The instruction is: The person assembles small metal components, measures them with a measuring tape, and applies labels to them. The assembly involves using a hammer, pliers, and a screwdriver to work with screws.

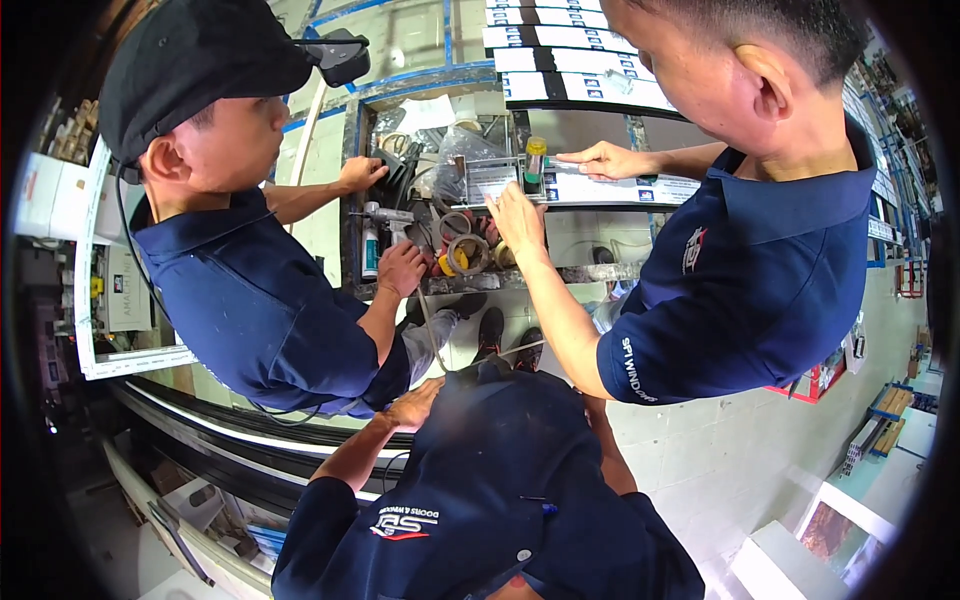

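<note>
The left hand (415,405) lies loosely open, fingers extended, against the side of the navy polo shirt (500,455). Across the torso from it, the right hand is hidden by the shirt; its grip cannot be told. Beyond both hands, a co-worker's hand (402,268) is beside a grey pistol-shaped tool (385,215), near tape rolls (453,224); farther off stands a yellow-topped green cylinder (536,160).

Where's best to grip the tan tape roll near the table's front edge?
The tape roll is probably best pinched by its near rim, from above on the wearer's side: its round open face is turned up toward the camera, and a co-worker's hand is to its left.
</note>
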`<action>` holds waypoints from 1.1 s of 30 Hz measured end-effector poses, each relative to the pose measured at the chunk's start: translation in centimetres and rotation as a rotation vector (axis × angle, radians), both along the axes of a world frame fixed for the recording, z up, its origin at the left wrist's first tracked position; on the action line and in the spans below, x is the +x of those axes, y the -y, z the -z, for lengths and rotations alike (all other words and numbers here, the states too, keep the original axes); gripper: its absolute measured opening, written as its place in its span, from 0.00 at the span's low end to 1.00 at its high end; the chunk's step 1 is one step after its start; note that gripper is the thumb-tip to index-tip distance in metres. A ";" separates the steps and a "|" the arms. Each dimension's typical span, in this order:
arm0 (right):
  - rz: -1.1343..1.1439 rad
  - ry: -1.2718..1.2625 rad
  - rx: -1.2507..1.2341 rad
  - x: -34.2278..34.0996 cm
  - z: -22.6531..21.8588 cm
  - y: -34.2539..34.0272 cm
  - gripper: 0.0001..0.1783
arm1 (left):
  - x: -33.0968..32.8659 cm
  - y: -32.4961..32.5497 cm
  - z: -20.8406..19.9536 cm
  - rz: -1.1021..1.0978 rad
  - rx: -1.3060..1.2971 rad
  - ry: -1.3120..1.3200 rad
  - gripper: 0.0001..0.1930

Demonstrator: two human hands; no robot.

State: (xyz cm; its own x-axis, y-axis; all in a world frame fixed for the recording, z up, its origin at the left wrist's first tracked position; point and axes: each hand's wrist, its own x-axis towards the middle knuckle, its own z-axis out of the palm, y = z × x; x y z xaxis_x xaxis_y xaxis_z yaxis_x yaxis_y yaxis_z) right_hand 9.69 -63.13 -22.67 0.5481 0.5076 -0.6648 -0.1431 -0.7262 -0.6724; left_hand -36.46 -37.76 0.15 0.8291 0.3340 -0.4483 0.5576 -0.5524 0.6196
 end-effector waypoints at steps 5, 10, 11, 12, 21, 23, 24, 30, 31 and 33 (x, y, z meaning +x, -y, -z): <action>0.219 -0.085 0.036 -2.3 -6.2 -3.2 0.14 | -0.2 0.0 0.2 0.000 0.003 -0.018 0.39; 0.311 -0.202 0.051 -2.0 -7.4 -3.4 0.11 | 0.2 -0.1 0.0 -0.021 -0.022 -0.035 0.38; 0.311 -0.202 0.050 -2.0 -7.2 -3.4 0.11 | 0.2 -0.2 0.2 -0.042 -0.052 -0.041 0.37; 0.312 -0.194 0.052 -2.1 -7.1 -3.3 0.11 | 0.2 -0.2 0.3 -0.062 -0.082 -0.047 0.37; 0.264 -0.144 0.130 -2.2 -5.3 -3.3 0.08 | -0.4 -0.1 1.6 -0.045 -0.021 0.052 0.34; 0.263 -0.090 0.155 -2.4 -3.9 -2.6 0.07 | -0.4 -0.7 1.7 -0.056 -0.101 0.026 0.34; 0.270 -0.130 0.173 -2.5 -3.1 -2.2 0.07 | -0.3 -1.2 1.5 -0.069 -0.180 0.000 0.39; 0.223 -0.145 0.133 -1.2 -3.3 -2.6 0.06 | 0.9 -0.9 0.2 -0.083 -0.072 0.010 0.27; 0.171 -0.132 0.087 -1.5 -2.6 -2.0 0.08 | 0.9 -1.4 0.1 -0.065 -0.073 0.002 0.27; 0.145 -0.083 0.048 -2.3 -4.5 -3.8 0.11 | 0.5 -1.2 0.5 -0.098 -0.067 0.017 0.28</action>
